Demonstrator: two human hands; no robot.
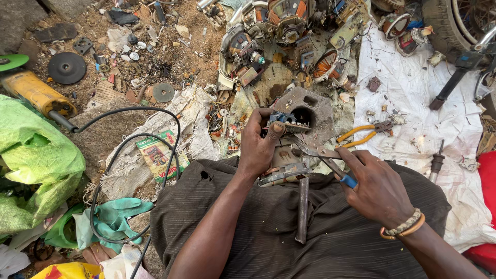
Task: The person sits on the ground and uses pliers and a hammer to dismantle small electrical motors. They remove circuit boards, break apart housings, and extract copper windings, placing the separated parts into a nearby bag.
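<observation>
My left hand point(259, 146) grips a small circuit board with blue parts point(283, 121), held over my lap. My right hand point(376, 187) is closed on the blue handles of a pair of pliers point(321, 153), whose jaws reach the board's lower edge. A grey metal housing with a round hole point(310, 108) lies just behind the board. A hammer-like metal tool point(303, 209) rests on my dark garment between my arms.
Yellow-handled pliers point(361, 134) lie on the white cloth point(413, 98) to the right, near a screwdriver point(436, 164). Motor windings and scrap parts point(284, 31) pile up ahead. A yellow angle grinder point(36, 93) with black cable point(119, 155), a green sack point(31, 160) and a green glove point(116, 214) lie left.
</observation>
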